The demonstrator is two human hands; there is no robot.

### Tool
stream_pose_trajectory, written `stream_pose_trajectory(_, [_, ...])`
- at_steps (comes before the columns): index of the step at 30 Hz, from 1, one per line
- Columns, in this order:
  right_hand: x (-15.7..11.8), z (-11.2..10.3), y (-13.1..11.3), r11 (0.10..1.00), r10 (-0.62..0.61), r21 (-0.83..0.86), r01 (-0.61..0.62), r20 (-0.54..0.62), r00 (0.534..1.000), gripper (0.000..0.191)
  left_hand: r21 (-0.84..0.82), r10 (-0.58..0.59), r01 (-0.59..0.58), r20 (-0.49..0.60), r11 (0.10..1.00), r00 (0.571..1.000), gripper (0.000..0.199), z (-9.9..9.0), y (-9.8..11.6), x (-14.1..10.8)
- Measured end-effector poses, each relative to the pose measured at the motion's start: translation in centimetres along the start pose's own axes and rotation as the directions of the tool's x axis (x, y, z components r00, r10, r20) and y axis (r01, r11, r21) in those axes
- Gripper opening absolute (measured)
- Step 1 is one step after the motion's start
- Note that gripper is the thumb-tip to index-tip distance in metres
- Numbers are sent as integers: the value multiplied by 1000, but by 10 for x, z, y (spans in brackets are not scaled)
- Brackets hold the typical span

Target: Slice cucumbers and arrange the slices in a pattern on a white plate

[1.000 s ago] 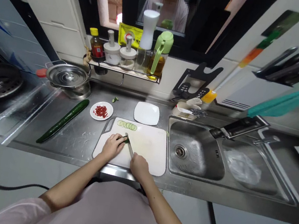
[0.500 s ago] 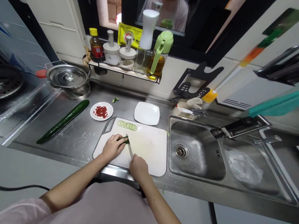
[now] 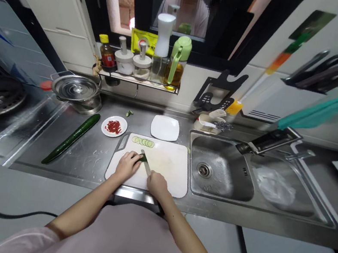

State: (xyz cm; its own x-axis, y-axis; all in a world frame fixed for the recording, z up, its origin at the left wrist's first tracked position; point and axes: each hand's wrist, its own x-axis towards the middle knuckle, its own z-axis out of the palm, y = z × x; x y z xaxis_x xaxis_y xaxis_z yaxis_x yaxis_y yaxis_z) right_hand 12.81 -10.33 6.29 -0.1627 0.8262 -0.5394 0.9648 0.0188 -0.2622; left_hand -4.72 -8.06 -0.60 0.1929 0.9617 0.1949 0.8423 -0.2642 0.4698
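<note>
My left hand (image 3: 128, 164) presses a short piece of cucumber (image 3: 143, 157) against the white cutting board (image 3: 175, 167), its fingers closed over it. In my right hand (image 3: 157, 184) is the handle of a kitchen knife (image 3: 146, 164). The blade lies against the right side of the cucumber piece, pointing away from me. A row of overlapping cucumber slices (image 3: 142, 141) lies near the board's far edge. A whole cucumber (image 3: 71, 139) rests on the steel counter to the left. My left fingers partly hide the held piece.
Beyond the board are a plate of chopped red pieces (image 3: 114, 126) and a white plate (image 3: 165, 128). To the right is a steel sink (image 3: 223, 171) with a faucet (image 3: 267, 141). A lidded pot (image 3: 78, 93) stands back left, below a rack of seasoning bottles (image 3: 140, 81).
The knife's tip has shifted slightly left, and more of the dark green cucumber piece shows beside the blade. Both hands stay nearly in place; the camera view has moved slightly.
</note>
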Motion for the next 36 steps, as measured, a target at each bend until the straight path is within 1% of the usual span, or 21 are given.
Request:
stream_pose_trajectory(3, [-5,-8,10,1000,-5,-24,3,-60,998,30,-3,-48,48,5,999,999,29,-2,2,1])
stream_pose_trajectory(7, [-14,-18,23,994,53,-86,-67,-164,985,33,-66,-129,128,-20,990,991,38,-5,7,3])
stream_pose_trajectory(9, [-18,-22,30,988,76,-110,-105,-240,968,34,-145,-181,171,-57,975,982,39,-5,9,6])
stream_pose_trajectory(12, [-23,-26,40,981,96,-124,-148,-354,930,40,-300,-287,243,-114,923,951,35,-4,14,14])
stream_pose_trajectory(14, [-25,-27,46,981,95,-123,-153,-387,917,47,-401,-342,271,-116,875,932,35,-4,17,20])
stream_pose_trajectory(15, [-27,-26,49,981,93,-121,-152,-392,915,49,-442,-352,274,-102,854,931,36,-4,19,24])
stream_pose_trajectory(17, [-29,-24,55,983,82,-118,-140,-398,914,51,-496,-331,262,-55,828,942,36,-5,24,31])
stream_pose_trajectory(20, [-31,-20,61,985,70,-118,-129,-407,911,52,-503,-244,214,7,837,970,34,-7,32,40])
stream_pose_trajectory(24, [-35,-16,67,984,74,-118,-133,-409,909,53,-440,-139,138,31,887,990,31,-5,40,45])
stream_pose_trajectory(28, [-38,-10,73,981,85,-125,-149,-414,906,52,-355,-88,108,73,929,993,24,1,45,44])
stream_pose_trajectory(31, [-40,-4,80,978,86,-136,-156,-419,904,50,-281,-89,118,115,952,989,18,3,53,43])
stream_pose_trajectory(34, [-41,-1,85,976,94,-139,-166,-416,905,49,-222,-132,164,152,961,979,13,4,61,45])
stream_pose_trajectory(36, [-40,-1,88,975,115,-131,-182,-403,908,49,-229,-174,213,178,950,968,13,4,64,50])
